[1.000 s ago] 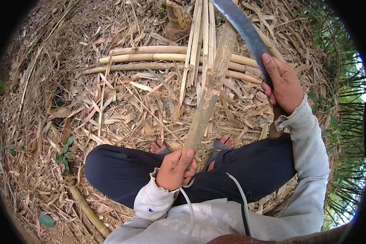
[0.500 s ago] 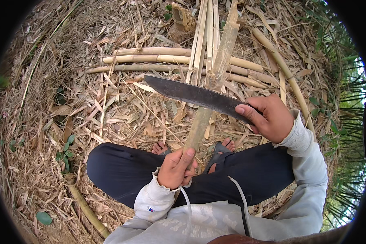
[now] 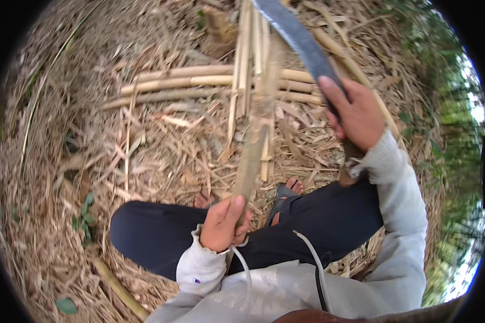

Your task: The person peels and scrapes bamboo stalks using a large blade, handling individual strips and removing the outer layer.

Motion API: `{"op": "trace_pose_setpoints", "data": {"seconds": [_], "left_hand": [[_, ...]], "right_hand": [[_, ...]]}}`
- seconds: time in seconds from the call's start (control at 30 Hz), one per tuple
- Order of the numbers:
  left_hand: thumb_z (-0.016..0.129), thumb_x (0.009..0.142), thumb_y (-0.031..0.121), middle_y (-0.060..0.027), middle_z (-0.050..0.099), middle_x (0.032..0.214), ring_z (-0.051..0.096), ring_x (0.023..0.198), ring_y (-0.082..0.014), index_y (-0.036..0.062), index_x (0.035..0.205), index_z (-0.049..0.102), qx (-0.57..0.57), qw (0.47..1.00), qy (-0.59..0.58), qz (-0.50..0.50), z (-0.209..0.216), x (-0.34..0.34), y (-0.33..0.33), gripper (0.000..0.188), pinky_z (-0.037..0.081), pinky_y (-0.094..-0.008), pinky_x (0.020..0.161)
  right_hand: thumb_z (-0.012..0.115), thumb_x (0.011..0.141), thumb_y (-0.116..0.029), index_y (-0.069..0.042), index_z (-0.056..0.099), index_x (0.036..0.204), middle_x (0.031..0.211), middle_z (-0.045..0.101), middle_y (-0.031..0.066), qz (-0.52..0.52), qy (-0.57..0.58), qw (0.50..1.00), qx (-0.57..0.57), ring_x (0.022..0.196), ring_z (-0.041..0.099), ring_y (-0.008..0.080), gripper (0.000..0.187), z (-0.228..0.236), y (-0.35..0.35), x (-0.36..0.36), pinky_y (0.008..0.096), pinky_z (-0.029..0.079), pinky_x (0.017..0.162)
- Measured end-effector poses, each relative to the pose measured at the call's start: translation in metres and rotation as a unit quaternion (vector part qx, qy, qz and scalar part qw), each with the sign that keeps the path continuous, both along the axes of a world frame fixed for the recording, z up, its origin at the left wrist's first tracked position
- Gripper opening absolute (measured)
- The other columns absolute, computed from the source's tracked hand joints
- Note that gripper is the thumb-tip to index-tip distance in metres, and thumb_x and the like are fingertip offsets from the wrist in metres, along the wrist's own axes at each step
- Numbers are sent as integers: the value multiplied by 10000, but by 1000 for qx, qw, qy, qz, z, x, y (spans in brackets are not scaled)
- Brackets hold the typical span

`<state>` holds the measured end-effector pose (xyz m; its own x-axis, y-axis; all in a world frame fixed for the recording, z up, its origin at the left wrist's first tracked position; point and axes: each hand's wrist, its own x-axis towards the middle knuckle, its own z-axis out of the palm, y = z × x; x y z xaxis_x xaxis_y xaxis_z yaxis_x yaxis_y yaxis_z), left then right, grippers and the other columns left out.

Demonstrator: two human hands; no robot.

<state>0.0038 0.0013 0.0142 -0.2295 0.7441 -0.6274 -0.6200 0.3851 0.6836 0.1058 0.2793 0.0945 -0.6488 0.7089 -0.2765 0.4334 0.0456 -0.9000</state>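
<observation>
My left hand (image 3: 224,223) is wrapped round the near end of a bamboo piece (image 3: 251,156), which slants away from me over the ground. In my right hand (image 3: 357,116) is the handle of a machete (image 3: 302,43). Its dark, broad blade points up and away, right of the bamboo and apart from my left hand. The blade and the far part of the bamboo are smeared by motion. Split bamboo strips (image 3: 243,59) lie beside the far part of the piece, across several bamboo poles (image 3: 183,82) on the ground.
Dry leaves and shavings (image 3: 161,151) cover the ground. A stump (image 3: 219,24) stands at the far side. A curved bamboo pole (image 3: 355,67) runs along the right, another pole (image 3: 121,288) lies at lower left. My sandalled foot (image 3: 285,196) is close to the bamboo.
The machete has swung from lying across the bamboo to pointing up and away at its right. My right hand has turned and risen slightly; my left hand keeps its grip. The whole view has shifted slightly.
</observation>
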Motion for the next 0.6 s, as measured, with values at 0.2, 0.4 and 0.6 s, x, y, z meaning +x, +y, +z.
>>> {"op": "trace_pose_setpoints", "data": {"seconds": [0.2, 0.4, 0.6], "left_hand": [[355, 1036, 410, -47, 435, 516, 419, 343, -145, 5, 905, 498, 50, 989, 113, 80, -6, 10, 8, 449, 392, -287, 332], [377, 1016, 470, -3, 397, 526, 361, 322, -125, 69, 945, 497, 98, 970, 210, 79, 39, -34, 40, 425, 344, -274, 285], [418, 1006, 439, 8, 413, 651, 381, 408, -108, 72, 1085, 498, 187, 949, 225, 116, 101, -129, 90, 384, 367, -265, 366]], "right_hand": [[576, 951, -285, 29, 653, 1068, 618, 641, 35, 24, 48, 999, 1, 425, 548, 68, 344, -28, 36, -29, 240, 464, 410], [579, 939, -274, 5, 663, 952, 606, 642, 43, -59, 95, 993, 34, 455, 582, 117, 292, -7, 53, 5, 282, 501, 467], [569, 953, -311, -25, 563, 886, 633, 571, 53, -184, 211, 949, -145, 412, 493, 99, 294, -35, 72, 59, 278, 455, 381]]}}
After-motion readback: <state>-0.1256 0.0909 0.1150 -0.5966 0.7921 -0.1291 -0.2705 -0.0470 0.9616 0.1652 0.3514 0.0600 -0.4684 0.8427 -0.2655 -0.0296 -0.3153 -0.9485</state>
